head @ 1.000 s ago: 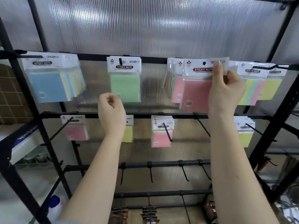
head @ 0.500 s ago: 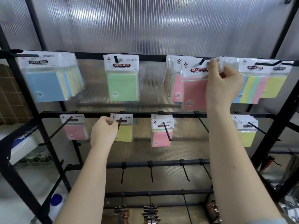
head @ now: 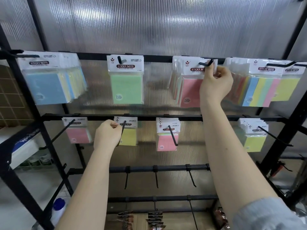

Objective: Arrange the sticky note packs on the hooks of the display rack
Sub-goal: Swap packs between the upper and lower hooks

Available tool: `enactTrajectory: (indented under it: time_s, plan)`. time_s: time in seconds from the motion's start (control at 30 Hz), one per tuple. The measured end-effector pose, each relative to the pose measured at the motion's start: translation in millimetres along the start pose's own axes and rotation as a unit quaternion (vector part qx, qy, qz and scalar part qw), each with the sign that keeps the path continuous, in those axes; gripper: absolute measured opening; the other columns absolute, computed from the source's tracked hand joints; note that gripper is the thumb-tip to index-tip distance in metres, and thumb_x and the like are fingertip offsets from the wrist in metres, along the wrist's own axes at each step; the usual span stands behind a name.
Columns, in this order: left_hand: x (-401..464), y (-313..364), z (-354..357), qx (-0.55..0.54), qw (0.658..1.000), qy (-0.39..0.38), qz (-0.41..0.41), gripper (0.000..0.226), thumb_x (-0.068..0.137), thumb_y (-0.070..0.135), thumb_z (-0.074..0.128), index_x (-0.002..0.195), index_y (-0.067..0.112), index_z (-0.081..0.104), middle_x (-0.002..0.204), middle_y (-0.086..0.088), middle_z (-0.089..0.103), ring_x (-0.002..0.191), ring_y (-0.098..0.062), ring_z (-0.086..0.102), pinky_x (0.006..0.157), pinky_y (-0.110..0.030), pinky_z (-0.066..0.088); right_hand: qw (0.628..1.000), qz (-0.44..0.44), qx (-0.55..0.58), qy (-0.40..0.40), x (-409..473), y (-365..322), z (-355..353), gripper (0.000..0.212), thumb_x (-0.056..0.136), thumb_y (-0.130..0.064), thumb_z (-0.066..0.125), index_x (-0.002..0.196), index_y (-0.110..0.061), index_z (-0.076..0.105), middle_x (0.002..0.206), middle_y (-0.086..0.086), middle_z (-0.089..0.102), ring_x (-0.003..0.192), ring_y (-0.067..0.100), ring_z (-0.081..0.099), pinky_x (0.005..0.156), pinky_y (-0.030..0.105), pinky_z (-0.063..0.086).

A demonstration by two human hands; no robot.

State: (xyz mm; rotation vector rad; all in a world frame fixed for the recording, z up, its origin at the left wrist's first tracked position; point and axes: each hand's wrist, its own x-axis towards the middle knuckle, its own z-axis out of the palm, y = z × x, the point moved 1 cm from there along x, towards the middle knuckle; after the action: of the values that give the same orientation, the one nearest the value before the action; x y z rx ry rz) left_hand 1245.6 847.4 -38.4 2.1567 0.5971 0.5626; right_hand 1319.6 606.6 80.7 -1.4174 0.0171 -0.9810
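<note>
A black display rack [head: 166,117] carries sticky note packs on its hooks. My right hand [head: 216,83] pinches the white header of a pink pack [head: 191,90], which hangs on the third top-row hook [head: 206,63] in front of several others. My left hand [head: 108,135] is curled in a fist at the second middle-row hook [head: 123,130], beside a yellow pack [head: 130,136]; whether it grips the hook is unclear. Other top-row packs: blue [head: 46,87], green [head: 127,88], and a mixed fan [head: 265,90].
The middle row also holds pink packs [head: 78,134] [head: 167,141] and a yellow one [head: 254,141]. Bare hooks [head: 156,178] stick out from the two lower bars. Dark packaged goods [head: 154,219] hang at the bottom. A shelf with a white box [head: 23,150] stands at left.
My right hand has slid the pink pack onto the third top hook. My left hand dropped from the top row down to the middle-row hook by the yellow pack.
</note>
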Motion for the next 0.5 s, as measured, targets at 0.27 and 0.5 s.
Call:
enactTrajectory:
  time_s: [0.27, 0.5]
  plan:
    - [0, -2, -4, -0.008, 1.0, 0.001, 0.007, 0.022, 0.095, 0.022, 0.048, 0.112, 0.015, 0.061, 0.098, 0.004, 0.058, 0.062, -0.002, 0.045, 0.051, -0.02, 0.032, 0.999, -0.007, -0.005, 0.031, 4, 11, 11, 0.019, 0.093, -0.032, 0.056, 0.079, -0.019, 0.051, 0.087, 0.004, 0.055, 0.076, 0.012, 0.047, 0.068, 0.016, 0.037]
    - [1, -3, -10, -0.018, 1.0, 0.004, 0.011, 0.018, 0.094, 0.018, 0.047, 0.105, 0.018, 0.061, 0.101, 0.004, 0.057, 0.066, 0.001, 0.043, 0.052, -0.021, 0.032, 0.998, 0.005, 0.031, 0.052, -14, 22, -7, 0.028, 0.092, -0.031, 0.061, 0.11, -0.01, 0.063, 0.106, 0.001, 0.065, 0.094, 0.009, 0.059, 0.081, 0.013, 0.046]
